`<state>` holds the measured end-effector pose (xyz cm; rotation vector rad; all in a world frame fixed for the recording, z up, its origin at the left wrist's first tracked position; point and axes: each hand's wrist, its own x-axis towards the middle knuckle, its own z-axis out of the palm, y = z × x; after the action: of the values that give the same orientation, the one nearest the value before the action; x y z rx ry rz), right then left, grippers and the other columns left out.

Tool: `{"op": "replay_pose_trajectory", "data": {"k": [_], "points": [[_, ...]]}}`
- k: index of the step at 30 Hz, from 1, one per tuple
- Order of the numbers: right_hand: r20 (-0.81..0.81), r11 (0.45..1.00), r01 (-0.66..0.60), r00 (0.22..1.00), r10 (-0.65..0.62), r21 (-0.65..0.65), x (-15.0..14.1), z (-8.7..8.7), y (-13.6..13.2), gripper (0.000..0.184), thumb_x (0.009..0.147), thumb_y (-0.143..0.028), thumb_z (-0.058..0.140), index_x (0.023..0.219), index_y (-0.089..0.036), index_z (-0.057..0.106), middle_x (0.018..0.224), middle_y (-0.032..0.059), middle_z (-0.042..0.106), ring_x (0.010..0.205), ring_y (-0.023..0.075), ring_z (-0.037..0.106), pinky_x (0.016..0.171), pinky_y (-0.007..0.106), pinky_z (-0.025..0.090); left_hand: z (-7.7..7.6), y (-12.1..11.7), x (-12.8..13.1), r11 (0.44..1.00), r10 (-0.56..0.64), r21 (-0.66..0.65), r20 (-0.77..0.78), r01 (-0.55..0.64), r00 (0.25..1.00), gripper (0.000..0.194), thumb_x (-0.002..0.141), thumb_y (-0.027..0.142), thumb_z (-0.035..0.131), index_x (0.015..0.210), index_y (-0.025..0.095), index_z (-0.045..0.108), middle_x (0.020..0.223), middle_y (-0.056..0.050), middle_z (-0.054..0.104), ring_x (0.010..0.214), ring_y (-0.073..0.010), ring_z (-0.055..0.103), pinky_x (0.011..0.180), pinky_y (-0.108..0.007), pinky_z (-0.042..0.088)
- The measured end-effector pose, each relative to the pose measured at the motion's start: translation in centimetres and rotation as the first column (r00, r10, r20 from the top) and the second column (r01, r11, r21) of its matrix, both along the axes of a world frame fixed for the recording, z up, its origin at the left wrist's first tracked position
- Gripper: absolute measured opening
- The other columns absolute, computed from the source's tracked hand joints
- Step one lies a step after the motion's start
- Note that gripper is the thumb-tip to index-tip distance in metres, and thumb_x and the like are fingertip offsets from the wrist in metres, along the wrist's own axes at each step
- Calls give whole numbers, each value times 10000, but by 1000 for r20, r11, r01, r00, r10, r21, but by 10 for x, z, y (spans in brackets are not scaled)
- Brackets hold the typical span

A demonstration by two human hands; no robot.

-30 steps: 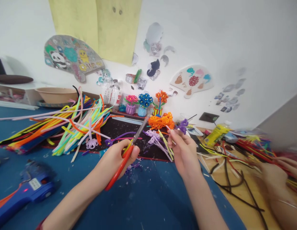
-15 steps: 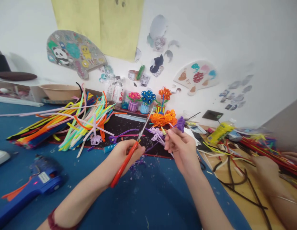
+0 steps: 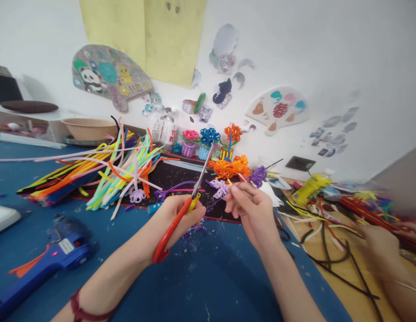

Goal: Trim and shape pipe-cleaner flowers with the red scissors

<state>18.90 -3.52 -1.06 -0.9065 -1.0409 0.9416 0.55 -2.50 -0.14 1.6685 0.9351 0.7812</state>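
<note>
My left hand (image 3: pixel 179 217) is closed around a pair of scissors (image 3: pixel 171 229) with red and yellow handles. Their blades look together and point up and away from me. Just to the right, my right hand (image 3: pixel 253 208) pinches a purple pipe-cleaner flower (image 3: pixel 258 176), whose head sticks out beyond the fingers; its stem is mostly hidden. Pale lilac pipe-cleaner flowers (image 3: pixel 218 188) lie on the dark mat (image 3: pixel 176 176) between the hands. Behind them is a heap of orange pipe-cleaner flowers (image 3: pixel 230 168). Another purple flower (image 3: pixel 160 195) rests left of the scissors.
A blue glue gun (image 3: pixel 62 257) with a lit red light lies at left. Bundled pipe cleaners (image 3: pixel 124 172) cover the back left. Small potted flowers (image 3: pixel 204 144) stand by the wall. At right are a yellow bottle (image 3: pixel 310 188) and another person's blurred hand (image 3: pixel 379 243).
The purple flower in my right hand has turned and tipped to the right. The scissors have rolled a little, showing yellow on the handle. The whole view has shifted slightly.
</note>
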Motion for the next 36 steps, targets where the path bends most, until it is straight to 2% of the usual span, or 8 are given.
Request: {"op": "replay_pose_trajectory", "data": {"k": [3, 7, 11, 16, 19, 28, 33, 36], "points": [[39, 1000, -23, 999, 23, 6, -2, -1, -1, 150, 732, -285, 748, 751, -156, 675, 642, 23, 694, 477, 104, 609, 397, 184, 433, -2, 2, 0, 999, 23, 40, -20, -22, 1000, 363, 816, 494, 486, 623, 194, 419, 548, 72, 355, 487, -73, 323, 470, -215, 270], [27, 995, 69, 997, -71, 71, 4, 2, 0, 143, 732, -271, 752, 717, -158, 664, 608, 3, 671, 521, 102, 615, 476, 195, 467, -9, 6, 0, 960, 163, 250, -119, -129, 979, 303, 804, 498, 468, 765, 198, 488, 676, 25, 494, 599, -122, 432, 556, -245, 354], [-32, 984, 144, 989, -141, 107, 15, 6, 1, 175, 721, -275, 763, 702, -160, 632, 636, -2, 666, 579, 105, 625, 561, 211, 498, -12, 8, -1, 893, 352, 393, -314, -217, 882, 371, 698, 478, 598, 927, 207, 491, 899, -46, 598, 780, -204, 544, 657, -296, 402], [-32, 986, 104, 994, -100, 128, 17, 10, 1, 210, 770, -334, 719, 738, -182, 577, 744, 14, 691, 628, 125, 659, 608, 243, 532, -7, 6, -2, 944, 229, 318, -450, -85, 863, 336, 718, 552, 583, 755, 224, 516, 742, 7, 629, 639, -169, 538, 560, -253, 327], [-21, 984, 90, 996, -88, 155, 15, 11, 1, 212, 782, -347, 705, 769, -199, 553, 761, 7, 689, 658, 139, 668, 614, 260, 542, -5, 4, -1, 953, 185, 300, -461, -44, 868, 325, 707, 545, 602, 768, 229, 558, 719, 17, 643, 619, -160, 535, 550, -245, 311], [22, 964, 137, 989, -146, 230, 16, 10, -1, 180, 816, -320, 668, 787, -214, 525, 785, 8, 714, 718, 147, 682, 699, 291, 537, -8, 5, -2, 939, 212, 341, -484, -40, 849, 365, 690, 558, 629, 896, 257, 626, 758, 18, 672, 654, -175, 567, 552, -244, 309], [16, 948, 173, 983, -184, 268, 15, 10, -1, 158, 824, -292, 662, 787, -210, 533, 836, 12, 716, 729, 144, 689, 744, 302, 535, -8, 5, -2, 935, 217, 353, -498, -32, 840, 380, 690, 591, 624, 882, 263, 619, 760, 19, 674, 666, -182, 578, 552, -243, 304], [16, 943, 193, 979, -205, 271, 15, 11, 0, 162, 814, -295, 672, 770, -203, 547, 853, 15, 705, 683, 134, 676, 714, 298, 539, -8, 5, -1, 931, 228, 362, -499, -39, 836, 376, 684, 596, 630, 862, 265, 612, 763, 22, 679, 668, -185, 585, 554, -243, 304]]}}
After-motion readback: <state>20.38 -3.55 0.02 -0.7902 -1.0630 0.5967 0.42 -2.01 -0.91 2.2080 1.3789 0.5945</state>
